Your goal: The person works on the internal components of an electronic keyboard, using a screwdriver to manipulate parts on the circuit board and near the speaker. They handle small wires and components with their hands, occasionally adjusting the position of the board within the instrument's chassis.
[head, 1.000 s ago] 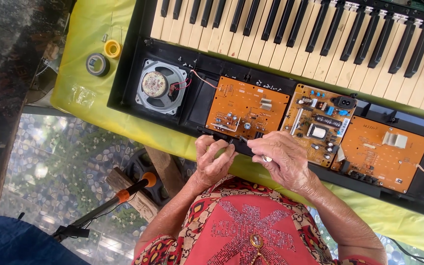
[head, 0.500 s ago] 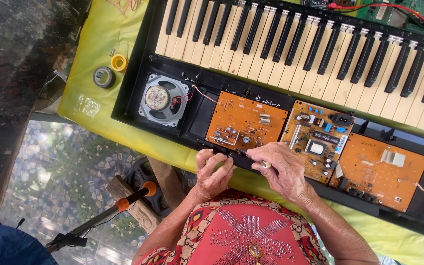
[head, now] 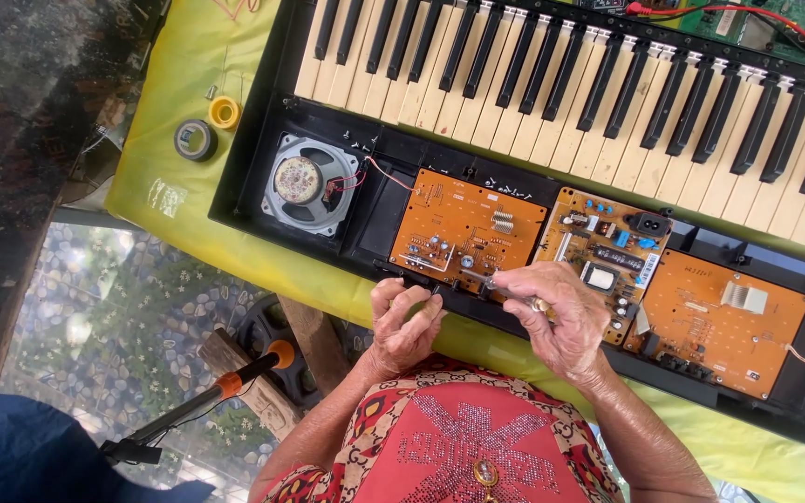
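Note:
An opened electronic keyboard lies on a yellow-green cloth, its orange circuit boards bare. My right hand grips a small screwdriver whose metal tip points left at the near edge of the left orange circuit board. My left hand is curled at the black casing rim just below that board, fingers pinched together near the tip. Whether the left fingers hold a screw is too small to tell. A round grey speaker sits left of the board.
Two more orange boards lie to the right. A yellow tape roll and a grey tape roll rest on the cloth. An orange-handled tool leans below the table edge. Black and cream keys run along the far side.
The view has shifted down and right. My right hand has slid the screwdriver slightly left along the board's near edge; my left hand stays at the casing rim.

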